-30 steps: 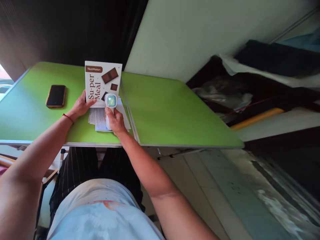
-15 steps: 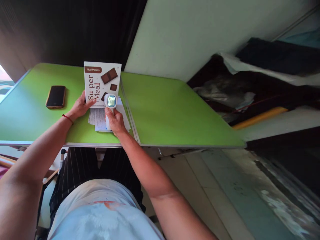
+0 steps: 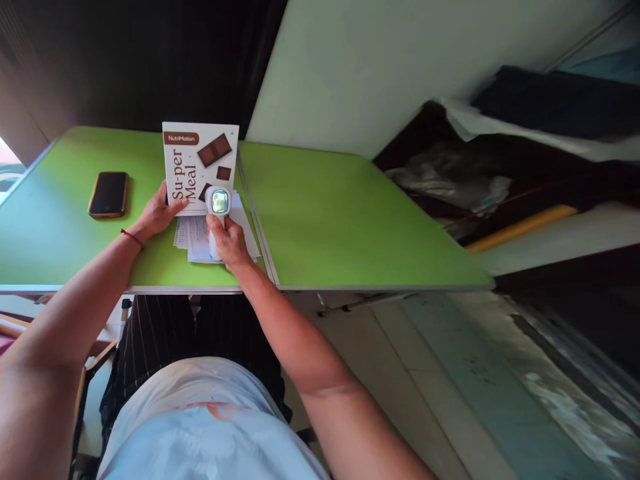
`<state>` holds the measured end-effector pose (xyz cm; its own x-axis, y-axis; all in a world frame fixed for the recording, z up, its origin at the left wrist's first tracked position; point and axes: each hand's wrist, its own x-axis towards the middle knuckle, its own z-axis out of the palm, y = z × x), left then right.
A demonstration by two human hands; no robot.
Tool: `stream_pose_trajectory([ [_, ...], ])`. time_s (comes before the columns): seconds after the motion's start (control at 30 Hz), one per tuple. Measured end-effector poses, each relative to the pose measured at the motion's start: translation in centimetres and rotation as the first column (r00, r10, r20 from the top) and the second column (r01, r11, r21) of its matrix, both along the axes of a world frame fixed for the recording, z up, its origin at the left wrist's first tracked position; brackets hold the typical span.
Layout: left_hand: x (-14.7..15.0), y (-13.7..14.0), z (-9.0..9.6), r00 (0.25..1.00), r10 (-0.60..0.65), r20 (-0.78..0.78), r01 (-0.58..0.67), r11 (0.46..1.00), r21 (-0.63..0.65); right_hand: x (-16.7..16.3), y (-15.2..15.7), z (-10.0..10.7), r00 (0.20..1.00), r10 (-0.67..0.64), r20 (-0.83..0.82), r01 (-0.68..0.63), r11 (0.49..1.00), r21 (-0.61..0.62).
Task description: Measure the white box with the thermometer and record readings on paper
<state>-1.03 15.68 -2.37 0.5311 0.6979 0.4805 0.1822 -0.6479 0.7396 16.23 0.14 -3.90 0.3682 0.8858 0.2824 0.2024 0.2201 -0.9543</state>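
Note:
A white box (image 3: pixel 186 149) printed "NutriMotion Su-per Meal" with pictures of chocolate stands tilted up over the green table. My left hand (image 3: pixel 159 212) grips its lower left edge, thumb across the front and fingers hidden behind. In my right hand (image 3: pixel 228 241) is a white handheld device (image 3: pixel 212 248) with a lit square screen, shaped like an infrared thermometer. Its head overlaps the box's lower right corner from my viewpoint; whether they touch I cannot tell. Beneath both hands lie several printed papers (image 3: pixel 245 230), partly covered.
A phone (image 3: pixel 109 194) in a brown case lies left on the green folding table (image 3: pixel 340 220). A seam runs across the tabletop beside the papers. Behind rise a dark panel (image 3: pixel 150 60) and a pale wall (image 3: pixel 340 73). Cloths (image 3: pixel 545 107) and clutter sit at right.
The whole view has shifted very slightly, so the table and box appear a little further left. Both hands keep their holds on the box and the device.

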Motion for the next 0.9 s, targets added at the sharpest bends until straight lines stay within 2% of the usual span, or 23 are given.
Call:
stream_pose_trajectory([
  [0.3,-0.1,0.1,-0.1,0.999,0.019,-0.041,-0.019,1.000,0.002,-0.1,0.0,-0.1,1.000,-0.004,0.008,0.004,0.999,-0.032],
  [0.63,-0.4,0.1,0.1,0.999,-0.002,-0.033,0.002,1.000,-0.006,-0.6,0.1,-0.1,0.999,0.014,-0.043,-0.014,1.000,-0.010],
  [0.8,-0.6,0.2,0.1,0.998,0.006,-0.058,-0.006,1.000,-0.012,-0.1,-0.9,1.4,0.998,0.033,-0.050,-0.032,0.999,0.021],
  [0.9,-0.4,0.0,0.2,0.999,0.010,-0.040,-0.011,1.000,-0.012,3.1,-2.0,3.1,0.992,-0.066,0.104,0.052,0.990,0.134],
])
